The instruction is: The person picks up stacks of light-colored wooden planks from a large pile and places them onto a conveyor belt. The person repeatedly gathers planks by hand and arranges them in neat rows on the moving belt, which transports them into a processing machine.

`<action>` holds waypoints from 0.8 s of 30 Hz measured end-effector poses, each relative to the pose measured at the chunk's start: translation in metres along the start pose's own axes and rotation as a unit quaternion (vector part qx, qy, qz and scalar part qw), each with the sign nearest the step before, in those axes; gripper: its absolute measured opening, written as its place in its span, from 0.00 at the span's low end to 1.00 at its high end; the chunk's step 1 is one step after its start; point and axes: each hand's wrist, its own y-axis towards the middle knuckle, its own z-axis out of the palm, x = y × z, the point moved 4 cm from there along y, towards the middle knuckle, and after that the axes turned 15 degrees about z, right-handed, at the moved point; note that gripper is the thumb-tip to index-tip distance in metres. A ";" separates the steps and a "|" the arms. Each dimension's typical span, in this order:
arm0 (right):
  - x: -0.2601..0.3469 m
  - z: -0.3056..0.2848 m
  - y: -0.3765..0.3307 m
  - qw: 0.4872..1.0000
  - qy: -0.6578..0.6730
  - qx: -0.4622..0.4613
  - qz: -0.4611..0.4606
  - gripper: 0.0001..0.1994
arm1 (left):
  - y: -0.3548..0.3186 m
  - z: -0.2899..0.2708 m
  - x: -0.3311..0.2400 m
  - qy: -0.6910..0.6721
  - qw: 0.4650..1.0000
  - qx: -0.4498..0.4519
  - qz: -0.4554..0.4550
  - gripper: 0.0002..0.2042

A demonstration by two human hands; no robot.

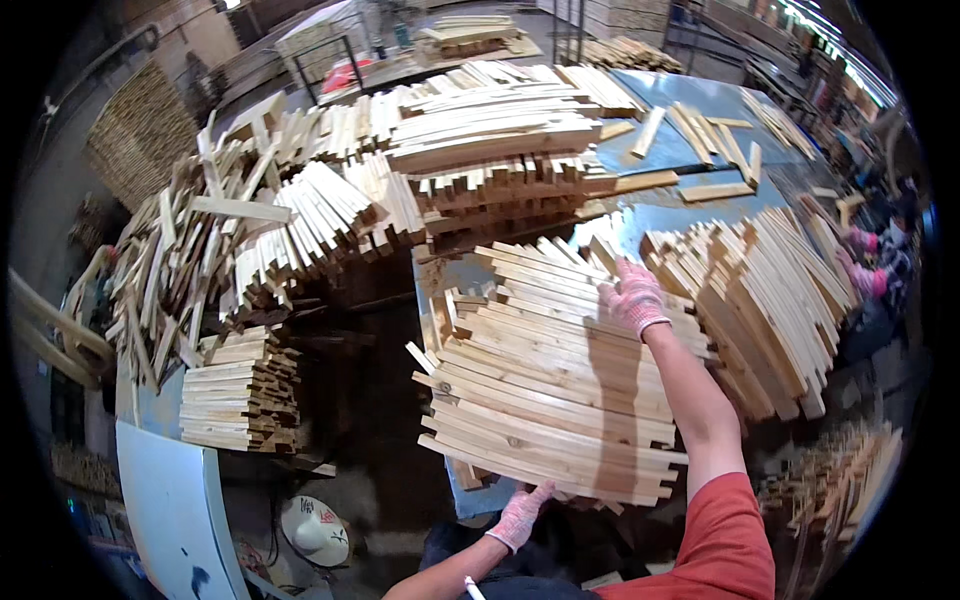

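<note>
A broad pile of pale wooden strips (560, 380) lies in front of me, their ends uneven. My right hand (637, 295), in a pink and white knit glove, rests on the pile's far side with its fingers spread. At the near edge is my left hand (522, 515), gloved alike, a finger stretched along the lowest strips. Some of its fingers are hidden by the pile's edge, and I see nothing held in it. Just right of the pile stands another slanting stack of strips (770, 300).
Long stacked strips (490, 120) fill the far side of the blue metal table (645, 215). A jumbled heap (165, 260) and a neat stack (235, 395) stand at left. A white conical hat (315, 530) lies low down. Another person's pink-gloved hands (865, 270) are at right.
</note>
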 end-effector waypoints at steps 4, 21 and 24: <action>0.006 -0.003 0.038 0.983 -0.073 0.161 0.044 0.35 | 0.009 0.018 0.006 -0.040 0.997 -0.063 -0.004 0.40; -0.017 0.017 0.000 0.971 -0.084 0.210 0.078 0.39 | -0.014 0.022 -0.027 -0.259 0.942 -0.208 -0.040 0.23; -0.049 0.040 -0.006 0.980 -0.096 0.166 0.057 0.39 | -0.005 -0.001 0.001 -0.289 0.939 -0.174 -0.061 0.25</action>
